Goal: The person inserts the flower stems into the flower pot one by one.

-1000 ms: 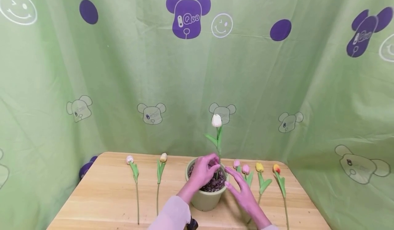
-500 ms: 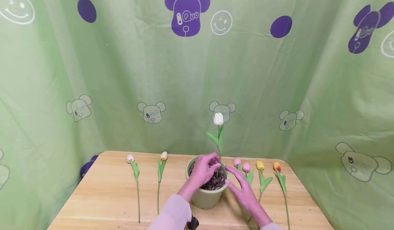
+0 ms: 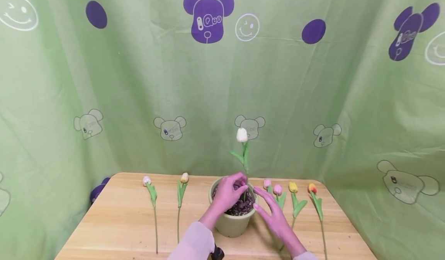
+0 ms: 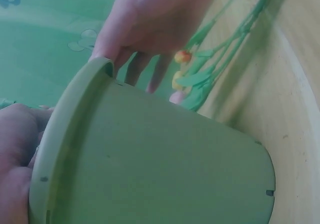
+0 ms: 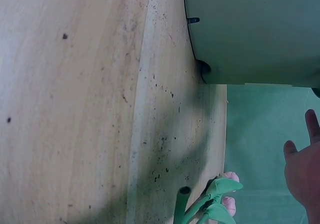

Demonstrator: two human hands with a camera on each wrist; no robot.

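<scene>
A white tulip (image 3: pixel 242 135) with green leaves stands nearly upright in a pale green plant pot (image 3: pixel 232 226) filled with dark soil (image 3: pixel 240 209). My left hand (image 3: pixel 226 193) reaches over the near left of the rim and pinches the tulip's stem low down, just above the soil; its fingertips are partly hidden. On the other side, my right hand (image 3: pixel 276 217) has its fingers extended, thumb and fingertips right at the pot's right rim. In the left wrist view the pot (image 4: pixel 165 159) covers much of the left hand (image 4: pixel 15 154).
Left of the pot lie a pale pink tulip (image 3: pixel 152 194) and a cream tulip (image 3: pixel 181 192). To its right are two pink tulips, a yellow tulip (image 3: pixel 293 187) and a red-orange tulip (image 3: pixel 312 190). Soil crumbs (image 5: pixel 162 144) dot the wooden table (image 3: pixel 114 221). A green curtain (image 3: pixel 208 86) surrounds it.
The white tulip's head has swung slightly right and then back left. Both hands keep almost the same places at the pot, and the view shifts a little.
</scene>
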